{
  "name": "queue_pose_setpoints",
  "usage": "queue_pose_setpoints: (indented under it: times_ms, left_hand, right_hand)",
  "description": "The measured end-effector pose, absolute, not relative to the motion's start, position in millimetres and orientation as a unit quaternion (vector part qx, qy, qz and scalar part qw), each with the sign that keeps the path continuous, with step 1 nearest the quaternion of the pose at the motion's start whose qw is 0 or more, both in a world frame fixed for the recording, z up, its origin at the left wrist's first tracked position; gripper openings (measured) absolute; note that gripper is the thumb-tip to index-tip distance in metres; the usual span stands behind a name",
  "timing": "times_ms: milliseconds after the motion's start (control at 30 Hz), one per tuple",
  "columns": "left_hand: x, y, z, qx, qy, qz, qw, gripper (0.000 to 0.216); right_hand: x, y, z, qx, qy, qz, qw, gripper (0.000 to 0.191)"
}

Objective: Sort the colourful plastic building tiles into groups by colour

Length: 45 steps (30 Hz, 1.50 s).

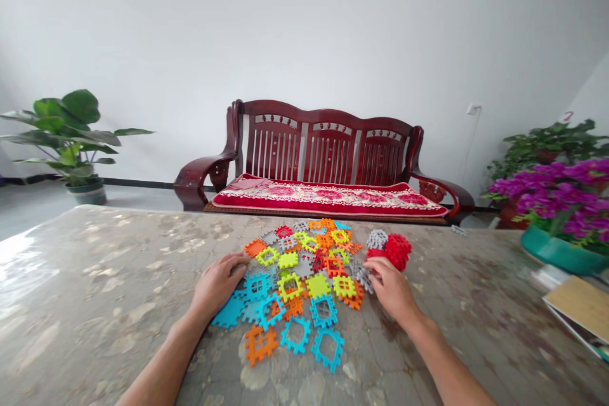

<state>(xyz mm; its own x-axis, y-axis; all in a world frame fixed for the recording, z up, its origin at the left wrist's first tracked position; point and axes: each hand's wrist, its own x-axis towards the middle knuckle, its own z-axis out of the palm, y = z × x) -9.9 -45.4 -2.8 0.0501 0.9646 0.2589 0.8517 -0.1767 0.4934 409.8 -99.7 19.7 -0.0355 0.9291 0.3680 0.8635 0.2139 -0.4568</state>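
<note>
White wall (pixel 295 25) fills the background, with a dark red wooden bench (pixel 330 146) against it; a red patterned cover (pixel 328 198) lies on the seat. Leafy plant (pixel 71 133) at the left, in a pot (pixel 87 193) on the floor. Over on the right, purple flowers (pixel 566 193) rise from a teal pot (pixel 564 250), with a tan box (pixel 580 304) just nearer.

Toothed plastic pieces (pixel 317 285) lie in a loose, overlapping pile at the middle of the surface (pixel 118 317): blue and orange mostly nearest, yellow-green among them, grey and more orange farther back. At the pile's right stand a red stack (pixel 398 250) and a grey stack (pixel 377 239), side by side.

Both hands are well apart, flanking the pile, thumbs parted from fingers. The left hand (pixel 219 284) is beside the blue pieces, its fingertips near an orange one (pixel 255 247). The right hand (pixel 394 292) is by the grey pieces (pixel 362 276), just in front of the red stack; whether it touches them I cannot tell.
</note>
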Motion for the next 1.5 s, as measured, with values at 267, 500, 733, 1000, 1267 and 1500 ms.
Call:
queue_pose_setpoints:
  times_ms: [267,500,733,1000,1267,1500]
  left_hand:
    - [-10.4,-45.2,-3.5,0.718,0.629,0.276,0.108,0.036]
    - [-11.9,-43.3,-6.8,0.718,0.627,0.284,0.105,0.035]
    - [-12.2,-43.1,-7.6,0.720,0.626,0.280,0.109,0.035]
    - [-10.7,-44.7,-6.0,0.716,0.628,0.285,0.104,0.035]
    - [-10.7,-44.5,-4.5,0.719,0.630,0.272,0.106,0.035]
    - [-10.8,-44.4,-4.7,0.719,0.630,0.273,0.105,0.035]
  right_hand:
    - [403.2,-109.6,30.7,-0.676,-0.711,0.069,0.181,0.047]
    - [401.0,-109.9,27.8,-0.677,-0.708,0.062,0.189,0.042]
    - [399.5,-107.8,26.2,-0.675,-0.712,0.042,0.190,0.041]
    - [394.1,-110.8,31.7,-0.682,-0.691,0.027,0.238,0.046]
    - [394.0,-111.7,33.2,-0.683,-0.685,0.031,0.253,0.048]
    - [392.6,-113.2,39.4,-0.672,-0.690,0.004,0.269,0.043]
